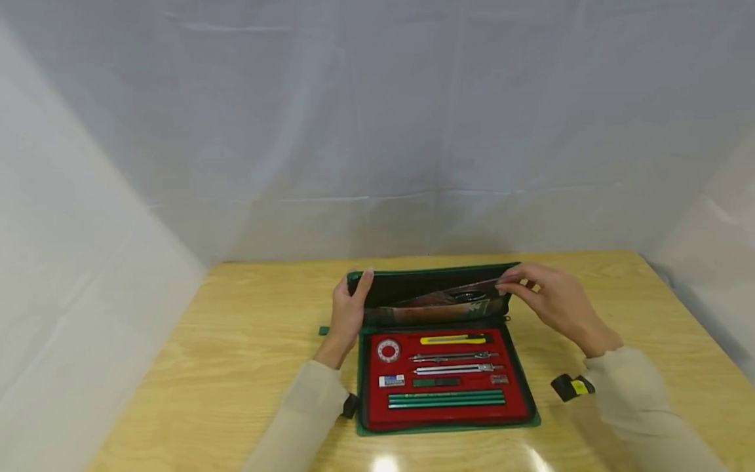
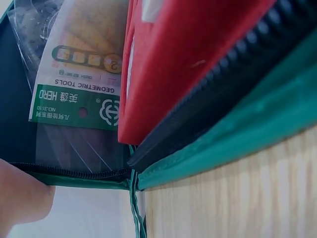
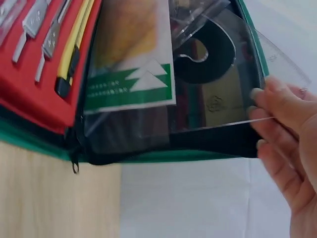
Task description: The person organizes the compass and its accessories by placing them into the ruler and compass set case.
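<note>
A green zip case lies unfolded, its lid raised at the back. My left hand grips the lid's left edge, thumb on the inner side. At the lid's right end, my right hand pinches the corner of a clear plastic drawing template. The template slants across the inside of the lid, partly in its clear pocket. Beside it in the lid sits a printed card marked "GEOMETRIC TOOLS". Part of the template is hidden behind the card.
In the case's red tray sit a yellow cutter, two metal compass-like tools, a white-and-blue eraser, green pencils, a round white dial and a small sharpener. The wooden table meets white cloth walls.
</note>
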